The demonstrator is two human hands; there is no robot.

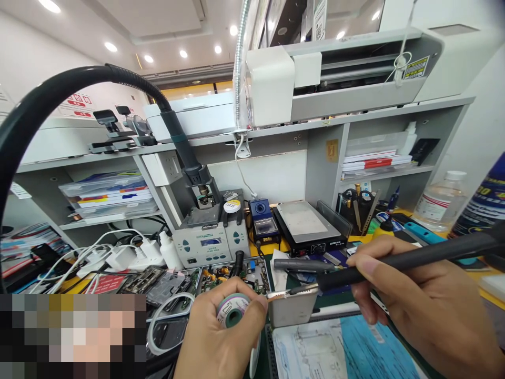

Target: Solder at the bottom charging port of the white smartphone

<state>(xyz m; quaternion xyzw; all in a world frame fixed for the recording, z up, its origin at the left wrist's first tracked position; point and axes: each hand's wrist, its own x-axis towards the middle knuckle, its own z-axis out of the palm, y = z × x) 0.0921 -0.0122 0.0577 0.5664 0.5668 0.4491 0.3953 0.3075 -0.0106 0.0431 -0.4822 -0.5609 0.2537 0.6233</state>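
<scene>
My left hand is closed around a small round spool of desoldering braid, with a green hub and a label reading 2.0. A short copper-coloured end sticks out by the thumb. In my right hand is a soldering iron with a black handle, gripped like a pen and pointing left. Its metal tip meets or nearly meets the braid end; I cannot tell if they touch. Below the tip stands a small grey metal box. A grey cylindrical handle lies just behind the iron.
A hot-air rework station stands behind my left hand, its thick black hose arching overhead. Beside it are a small blue soldering unit and a flat heating plate. Circuit boards and chargers fill the left; a clear bottle stands right.
</scene>
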